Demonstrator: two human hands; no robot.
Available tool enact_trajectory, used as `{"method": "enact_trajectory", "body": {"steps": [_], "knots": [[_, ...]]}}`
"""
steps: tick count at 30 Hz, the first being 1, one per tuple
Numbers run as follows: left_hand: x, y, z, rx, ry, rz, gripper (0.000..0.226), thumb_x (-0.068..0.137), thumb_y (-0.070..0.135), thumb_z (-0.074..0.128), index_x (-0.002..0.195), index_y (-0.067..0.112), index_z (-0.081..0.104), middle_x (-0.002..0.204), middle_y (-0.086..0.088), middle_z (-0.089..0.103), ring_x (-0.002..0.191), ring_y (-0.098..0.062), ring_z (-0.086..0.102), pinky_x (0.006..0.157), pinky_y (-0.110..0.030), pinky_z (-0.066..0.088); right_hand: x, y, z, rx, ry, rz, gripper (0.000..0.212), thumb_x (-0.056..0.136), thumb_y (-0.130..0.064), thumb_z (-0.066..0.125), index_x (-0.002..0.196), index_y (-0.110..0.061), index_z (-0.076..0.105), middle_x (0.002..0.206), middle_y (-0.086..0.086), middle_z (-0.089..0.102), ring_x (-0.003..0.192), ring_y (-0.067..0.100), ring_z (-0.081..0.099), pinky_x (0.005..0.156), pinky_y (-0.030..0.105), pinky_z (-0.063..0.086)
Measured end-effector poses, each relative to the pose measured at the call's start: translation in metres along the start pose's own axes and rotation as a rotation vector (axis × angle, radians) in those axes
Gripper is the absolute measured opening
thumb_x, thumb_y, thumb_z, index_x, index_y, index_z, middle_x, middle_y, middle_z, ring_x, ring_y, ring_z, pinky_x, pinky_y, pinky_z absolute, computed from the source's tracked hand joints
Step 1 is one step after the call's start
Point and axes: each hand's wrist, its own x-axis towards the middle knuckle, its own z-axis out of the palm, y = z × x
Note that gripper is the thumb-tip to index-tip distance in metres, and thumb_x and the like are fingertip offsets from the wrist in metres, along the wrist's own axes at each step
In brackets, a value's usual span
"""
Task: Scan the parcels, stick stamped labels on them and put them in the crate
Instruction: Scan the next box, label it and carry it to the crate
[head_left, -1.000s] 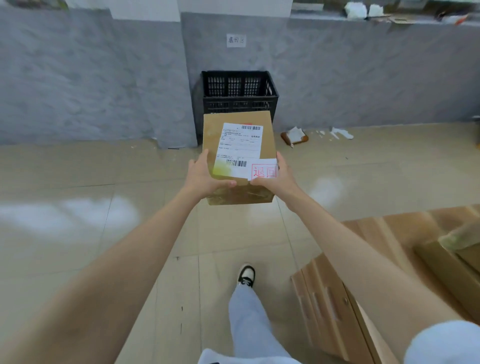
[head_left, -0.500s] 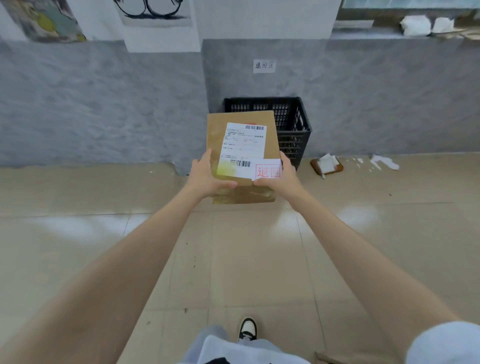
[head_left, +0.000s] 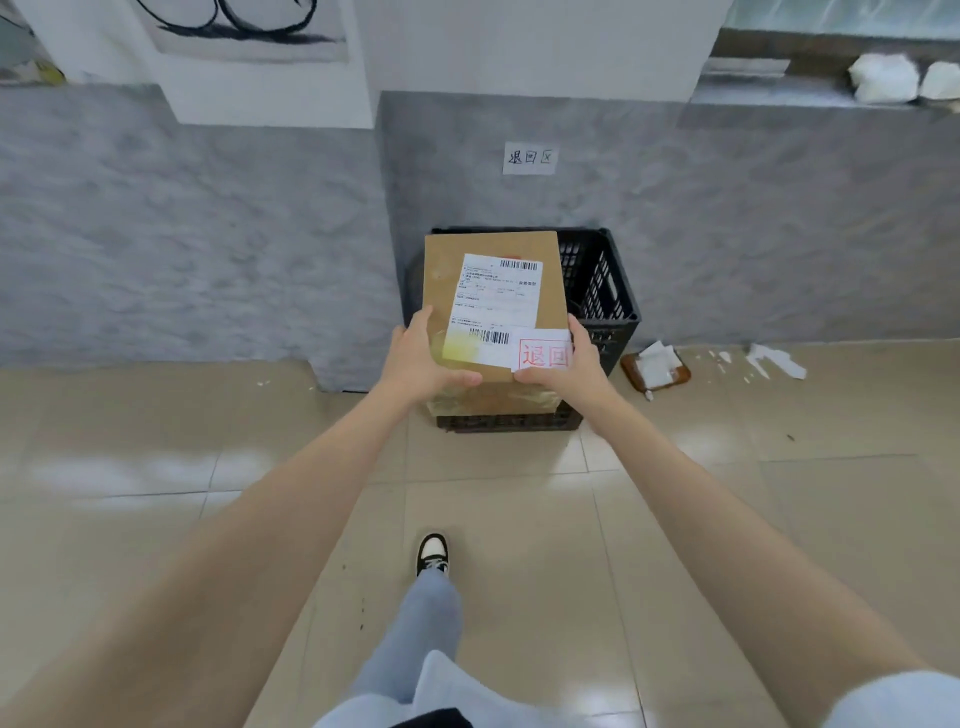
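Over the black crate (head_left: 605, 291), which stands on the floor against the grey wall (head_left: 208, 234), a brown cardboard parcel (head_left: 548, 291) is held out at arm's length, top face up. It hides most of the crate's opening, leaving only the right side wall and the lower front edge showing. Whether its underside touches the crate cannot be told.

The left hand (head_left: 413, 361) grips the near left corner. Its fingers (head_left: 423, 322) lie together up the parcel's left side, and the thumb crosses the top face just behind the front edge, pointing right. The right hand (head_left: 574, 364) mirrors it on the near right corner, with fingers (head_left: 577, 327) pressed against the right side and the thumb laid on top, pointing left. The two thumb tips are near each other but apart, so the parcel sits clamped between both palms.

A white shipping label (head_left: 496, 301) with two barcodes covers much of the top face, and its near left corner carries a yellow smear. The stamped label (head_left: 540, 354), white with a red boxed stamp, overlaps the shipping label's near right corner and lies just beside the right thumb, its right edge tucked under that hand.

A paper sign (head_left: 530, 157) with handwriting is fixed to the wall above the crate. Paper scraps (head_left: 657, 364) lie on the tiled floor (head_left: 727, 519) to the crate's right. One black-and-white shoe (head_left: 432, 555) shows below the arms.
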Motion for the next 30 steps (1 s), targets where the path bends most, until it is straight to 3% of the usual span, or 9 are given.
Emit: {"method": "enact_trajectory", "body": {"steps": [9,15,21,30], "knots": [[0.173,0.003,-0.017,0.053,-0.036,-0.029,0.116,0.056,0.026,0.09,0.148,0.021,0.02,0.146,-0.007,0.032,0.135,-0.022,0.032,0.106,-0.033,0.03,0.149,-0.031,0.023,0.094,0.034,0.09,0.109,0.063,-0.008,0.085,0.149,-0.019,0.018,0.138,0.003,0.047,0.128,0.022,0.044,0.108,0.047,0.037],[0.254,0.0,-0.001,0.03,-0.08,-0.072,0.116,0.055,0.027,0.09,0.148,0.021,0.02,0.147,-0.005,0.032,0.134,-0.021,0.035,0.11,-0.038,0.034,0.229,-0.032,0.02,0.084,0.013,0.131,0.111,0.063,-0.008,0.085,0.15,-0.018,0.016,0.138,0.002,0.048,0.127,0.021,0.047,0.108,0.046,0.037],[0.33,-0.004,0.022,0.051,-0.041,-0.101,0.114,0.058,0.027,0.089,0.148,0.022,0.019,0.144,-0.006,0.033,0.132,-0.02,0.035,0.107,-0.034,0.032,0.313,-0.016,0.016,0.08,-0.006,0.108,0.107,0.061,-0.005,0.085,0.147,-0.018,0.023,0.133,-0.001,0.053,0.121,0.016,0.052,0.105,0.043,0.043],[0.432,-0.032,0.07,0.077,-0.016,-0.218,0.112,0.059,0.024,0.089,0.147,0.025,0.02,0.143,-0.005,0.033,0.13,-0.022,0.038,0.106,-0.037,0.034,0.435,0.033,0.026,0.12,-0.091,0.148,0.11,0.061,-0.002,0.085,0.147,-0.019,0.018,0.136,0.0,0.05,0.124,0.015,0.049,0.103,0.034,0.043]]}}
